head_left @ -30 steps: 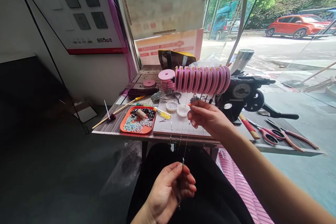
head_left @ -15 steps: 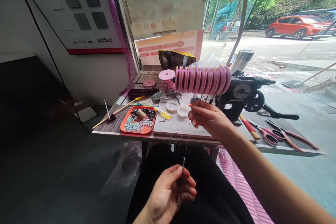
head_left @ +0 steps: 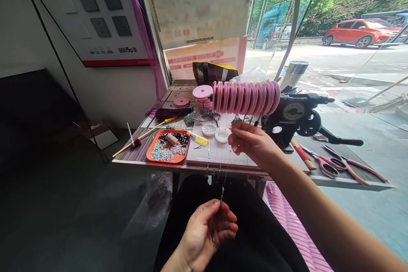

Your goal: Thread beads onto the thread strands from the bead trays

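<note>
Low over the dark-clad lap, my left hand [head_left: 208, 231] is closed, thumb and forefinger pinching a thin line [head_left: 226, 176] strung with small metal fittings [head_left: 222, 193]. A piece of it glints beneath the palm. My right hand [head_left: 250, 141] is raised above the table edge, fingertips pressed together at the line's upper end. What exactly sits in that pinch is too fine to see. Just above it is a row of pink foam winding rings [head_left: 247, 97], mounted on a black hand-cranked winder [head_left: 295, 112] with a dial. More thin lines hang from the rings past the table's front edge.
An orange tray [head_left: 148, 155] of beads and small parts lies left, near a yellow-capped tube [head_left: 200, 140]. Round dishes [head_left: 209, 129], a stack of pink spools [head_left: 202, 92] and a stick [head_left: 145, 136] are around it. Scissors [head_left: 328, 165] and pliers [head_left: 350, 165] lie right.
My left hand has shifted very slightly left and up, and slightly more of the metal fittings shows above its fingertips. My right hand stays in nearly the same place.
</note>
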Available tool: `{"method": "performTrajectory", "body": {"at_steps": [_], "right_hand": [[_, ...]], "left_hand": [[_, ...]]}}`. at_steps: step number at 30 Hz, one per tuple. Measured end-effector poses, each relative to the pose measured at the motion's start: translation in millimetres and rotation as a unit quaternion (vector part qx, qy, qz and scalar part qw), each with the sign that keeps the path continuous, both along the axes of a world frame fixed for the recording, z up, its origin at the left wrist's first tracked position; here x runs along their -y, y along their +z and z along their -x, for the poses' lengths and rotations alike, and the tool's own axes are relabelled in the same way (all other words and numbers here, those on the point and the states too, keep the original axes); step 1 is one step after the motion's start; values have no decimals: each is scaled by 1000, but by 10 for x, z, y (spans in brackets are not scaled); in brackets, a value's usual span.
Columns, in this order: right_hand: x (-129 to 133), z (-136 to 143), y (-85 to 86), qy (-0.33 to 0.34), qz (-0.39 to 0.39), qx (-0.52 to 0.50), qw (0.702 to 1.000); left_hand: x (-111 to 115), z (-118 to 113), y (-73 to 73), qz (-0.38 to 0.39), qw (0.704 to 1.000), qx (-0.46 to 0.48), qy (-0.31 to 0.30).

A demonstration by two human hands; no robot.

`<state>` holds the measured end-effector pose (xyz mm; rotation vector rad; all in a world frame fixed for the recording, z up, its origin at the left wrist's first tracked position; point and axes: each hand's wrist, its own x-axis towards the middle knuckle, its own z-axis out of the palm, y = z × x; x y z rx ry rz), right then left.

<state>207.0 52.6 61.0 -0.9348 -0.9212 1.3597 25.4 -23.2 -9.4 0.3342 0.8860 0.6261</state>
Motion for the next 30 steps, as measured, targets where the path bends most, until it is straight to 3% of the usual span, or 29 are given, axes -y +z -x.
{"method": "performTrajectory", "body": {"at_steps": [2,4,7,9,12,17,21,30], "right_hand": [[-3,-4,1,-4,0,8,1000],[-12,-10,5,-12,-3,21,1000],[-36,-23,17,-31,-12,45,998],[-54,-35,26,-40,-21,60,997],[-64,-54,39,-38,-32,78,996],[-38,-53,53,-20,-41,99,994],[-23,-15,59,-20,-40,107,993],[47,20,41,-42,-56,133,989]], "left_hand": [[-37,11,-4,-45,998,-30,-16],[-136,8,67,-163,981,-105,-3],[-404,-87,323,-385,896,-210,70],[-616,-229,520,-441,878,-173,71],[-874,-493,699,-441,889,-103,65],[-959,-682,691,-403,914,-40,33],[-834,-536,581,-383,923,-31,-3],[-524,-190,171,-308,947,-21,-91]]}}
